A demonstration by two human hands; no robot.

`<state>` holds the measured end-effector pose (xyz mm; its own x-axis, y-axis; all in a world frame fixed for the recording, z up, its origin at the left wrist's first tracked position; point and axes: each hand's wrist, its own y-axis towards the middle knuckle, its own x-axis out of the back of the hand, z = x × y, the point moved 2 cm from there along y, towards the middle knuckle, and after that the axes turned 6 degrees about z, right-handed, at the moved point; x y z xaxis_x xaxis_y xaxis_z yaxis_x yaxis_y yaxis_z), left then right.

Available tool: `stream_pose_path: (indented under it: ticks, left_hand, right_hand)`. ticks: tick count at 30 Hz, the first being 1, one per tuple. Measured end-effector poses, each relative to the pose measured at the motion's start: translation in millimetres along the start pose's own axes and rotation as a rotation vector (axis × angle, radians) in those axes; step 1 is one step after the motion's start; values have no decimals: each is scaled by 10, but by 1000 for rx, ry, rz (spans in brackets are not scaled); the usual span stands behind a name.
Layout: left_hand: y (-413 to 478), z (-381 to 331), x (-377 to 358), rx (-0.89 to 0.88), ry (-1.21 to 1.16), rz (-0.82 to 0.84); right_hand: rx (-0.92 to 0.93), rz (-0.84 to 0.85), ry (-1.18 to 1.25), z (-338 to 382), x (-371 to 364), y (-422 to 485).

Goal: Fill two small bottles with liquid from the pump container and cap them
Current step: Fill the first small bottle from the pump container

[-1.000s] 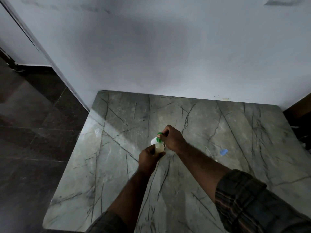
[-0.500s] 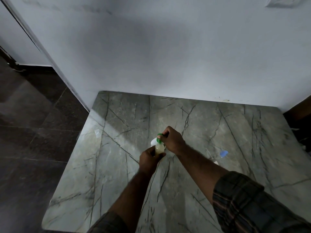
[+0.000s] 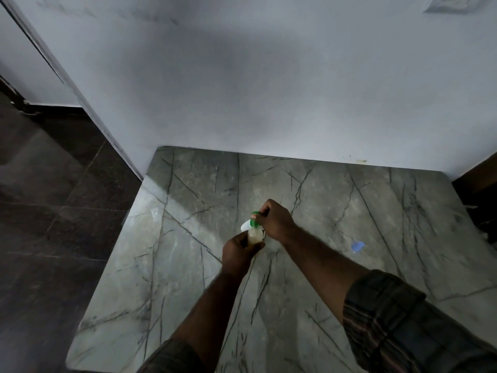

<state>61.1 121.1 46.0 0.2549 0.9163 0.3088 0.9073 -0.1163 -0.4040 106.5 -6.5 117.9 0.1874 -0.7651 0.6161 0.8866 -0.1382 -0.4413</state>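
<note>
My left hand (image 3: pixel 238 251) grips a small clear bottle (image 3: pixel 255 235) with pale liquid in it, held upright above the marble table (image 3: pixel 188 265). On its neck sits a green cap (image 3: pixel 254 219), and my right hand (image 3: pixel 274 220) pinches that cap from the right. A white object (image 3: pixel 245 226) shows just behind the bottle; most of it is hidden by my hands. A blue cap (image 3: pixel 357 246) lies on the table to the right, with a faint clear item (image 3: pixel 331 242) beside it. No pump head is plainly visible.
The table stands against a white wall (image 3: pixel 269 103). Dark tiled floor (image 3: pixel 48 211) lies beyond its left edge. A small clear object (image 3: pixel 155 212) rests near the table's left edge. Dark furniture (image 3: pixel 481 189) stands at the right.
Both hands stay at the bottle and cap with almost no shift. The view has moved slightly.
</note>
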Motion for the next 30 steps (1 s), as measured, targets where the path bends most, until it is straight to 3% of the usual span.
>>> stream_pose_path:
  ticks: [13, 30]
  left_hand:
    - [30, 7, 1, 13, -54, 8]
    - [16, 30, 31, -20, 73, 19]
  right_hand:
    - [-3, -10, 14, -6, 4, 8]
    - [-3, 6, -5, -84, -53, -20]
